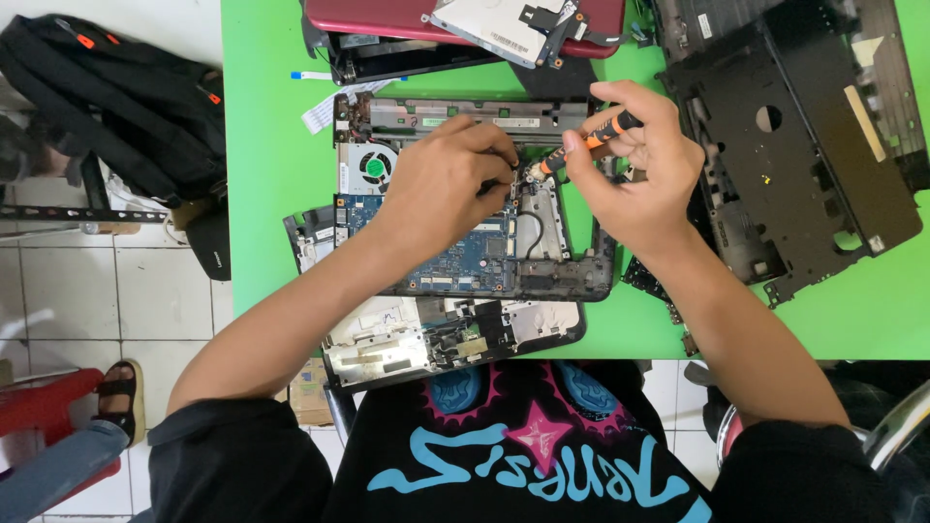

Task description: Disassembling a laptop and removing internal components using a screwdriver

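Green bench [271,145] fills the view, a white tiled floor [126,291] beside it. At its middle the right hand [635,169] has its grip closed on an orange-and-black screwdriver [591,143], fingers pinching the handle, tip angled down-left into an opened laptop base [465,218]. The left hand [446,184] rests on the blue circuit board [455,257], fingers curled shut by the tip — whether they pinch a small part cannot be told.

Doing this well seems to call for a driver kept square in the screw head, light downward pressure, and the left fingers bracing the board without touching its components — a slip here could scar it.

Around the hands: a fan with a green hub [373,167] at the base's upper left, a white ribbon cable [325,111] above it, a silver inner panel [407,339] at the bench's near edge, a black bottom shell [804,145] to the right, and a red laptop lid [387,17] at the far edge. A black backpack [116,97] lies on the floor to the left.
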